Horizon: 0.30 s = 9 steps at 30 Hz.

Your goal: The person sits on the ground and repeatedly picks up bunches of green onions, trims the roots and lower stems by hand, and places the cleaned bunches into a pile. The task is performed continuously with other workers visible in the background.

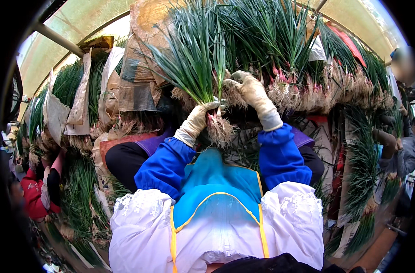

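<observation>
Both my hands wear cream work gloves. My left hand (196, 122) is closed round the lower stems of a bunch of spring onions (194, 68). Its long green leaves fan upward and away, and the reddish bulbs with pale, stringy roots (220, 129) hang below the grip. To the right of this bunch, my right hand (254, 93) reaches in with fingers apart and a little curved. Its fingertips are close beside a narrow upright stalk; whether they touch it I cannot make out. A heap of spring onions (266, 36) lies just beyond, roots facing me.
More spring onions (339, 77) continue along the raised row to the right. Brown sacking (141, 54) covers part of it at left. Loose bundles (82, 195) lie low on the left, others (360, 159) on the right. Co-workers sit at left (35, 193) and right (405, 154).
</observation>
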{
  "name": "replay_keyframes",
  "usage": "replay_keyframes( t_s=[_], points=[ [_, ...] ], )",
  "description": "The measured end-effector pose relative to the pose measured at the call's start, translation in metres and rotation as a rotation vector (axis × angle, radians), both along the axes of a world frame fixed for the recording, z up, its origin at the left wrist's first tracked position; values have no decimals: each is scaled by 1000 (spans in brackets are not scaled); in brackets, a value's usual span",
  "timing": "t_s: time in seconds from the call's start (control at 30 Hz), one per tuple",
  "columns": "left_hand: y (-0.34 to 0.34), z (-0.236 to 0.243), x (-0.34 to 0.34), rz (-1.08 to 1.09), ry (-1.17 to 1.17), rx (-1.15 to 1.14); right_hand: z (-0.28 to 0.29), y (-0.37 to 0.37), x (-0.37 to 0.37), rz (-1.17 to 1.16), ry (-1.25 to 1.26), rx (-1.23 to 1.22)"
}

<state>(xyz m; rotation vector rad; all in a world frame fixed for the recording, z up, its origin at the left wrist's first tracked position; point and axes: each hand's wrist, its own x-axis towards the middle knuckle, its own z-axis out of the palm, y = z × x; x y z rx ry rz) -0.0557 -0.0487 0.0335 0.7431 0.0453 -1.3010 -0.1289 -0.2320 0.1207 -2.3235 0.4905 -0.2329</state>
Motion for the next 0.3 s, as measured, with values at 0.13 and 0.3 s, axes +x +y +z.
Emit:
replay_keyframes(
  t_s=[0.13, 0.3],
  points=[
    [5, 15, -6, 50, 32, -17, -50, 0, 23, 503, 97, 147],
    [27, 4, -2, 10, -164, 21, -24, 52, 8, 173, -116, -511]
  ],
)
